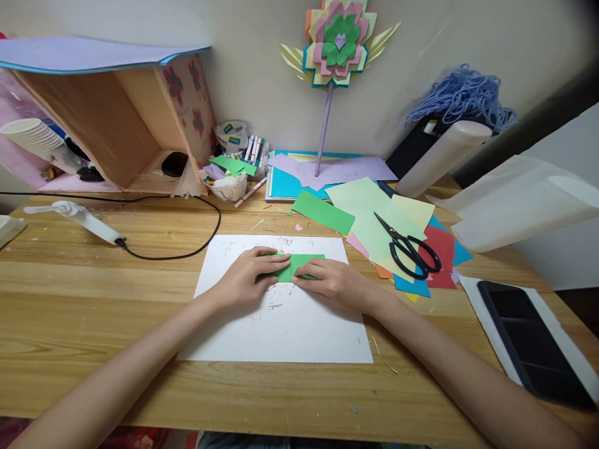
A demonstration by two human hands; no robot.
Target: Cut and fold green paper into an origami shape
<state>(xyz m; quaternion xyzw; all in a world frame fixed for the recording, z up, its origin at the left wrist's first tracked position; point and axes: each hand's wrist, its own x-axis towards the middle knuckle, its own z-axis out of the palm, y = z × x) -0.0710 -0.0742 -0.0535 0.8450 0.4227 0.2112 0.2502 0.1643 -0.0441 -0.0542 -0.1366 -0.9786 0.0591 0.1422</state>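
A small green paper strip (306, 257) lies across a white sheet (281, 337) on the wooden table. My left hand (248, 274) rests over the strip's left end, its fingers pressed together on the paper. From the right, my right hand (330, 282) has its bent fingertips on the strip's lower middle, thumb and fingers close together. Small coloured specks are scattered on the white sheet around both hands. Behind the sheet lies a larger green paper piece (322, 212).
Black scissors (407, 246) lie on coloured papers at the right, with a phone (533, 340) nearer the edge. A glue gun (84, 221) with a looping cord is at left. A paper flower (340, 47), a marker tub and a wooden box (107, 112) stand behind.
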